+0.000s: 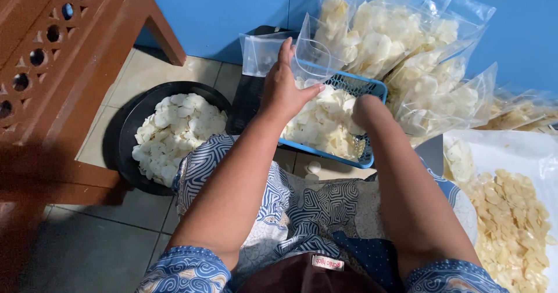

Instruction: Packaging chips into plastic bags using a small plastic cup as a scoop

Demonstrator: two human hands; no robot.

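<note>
Blue wall (pixel 232 8) runs across the top, its upper edge cut off. Brown wooden furniture with pierced fretwork (pixel 52 66) fills the left side, one leg angling down toward the wall; only part of it shows. Tiled floor (pixel 99 235) lies open at lower left, the widest free stretch; the rest of the floor is crowded. Person's lap in blue patterned cloth (pixel 302 211) takes the lower middle, close against the basket's near edge. Stack of filled clear bags of pale chips (pixel 407 43) leans on the wall at upper right, spilling past the basket's far and right edges. White sheet with a heap of yellowish chips (pixel 511 223) sits at far right, cut by the frame. Black round basin of white chips (pixel 174 130) rests on the floor left of the knee, its near rim hidden behind the cloth. Blue plastic basket (pixel 360 87) sits just ahead of the lap, heaped with white chips (pixel 325 124). Empty clear bag (pixel 308 58) stands over the basket's far left corner. Left hand (pixel 285 87) is on that bag's mouth, fingers together and thumb spread toward the right, pinching the edge. Right hand (pixel 363 107) is plunged among the chips in the basket; its fingers are buried, so whether they are apart or closed cannot be told. One stray chip (pixel 314 167) lies on the floor below the basket.
</note>
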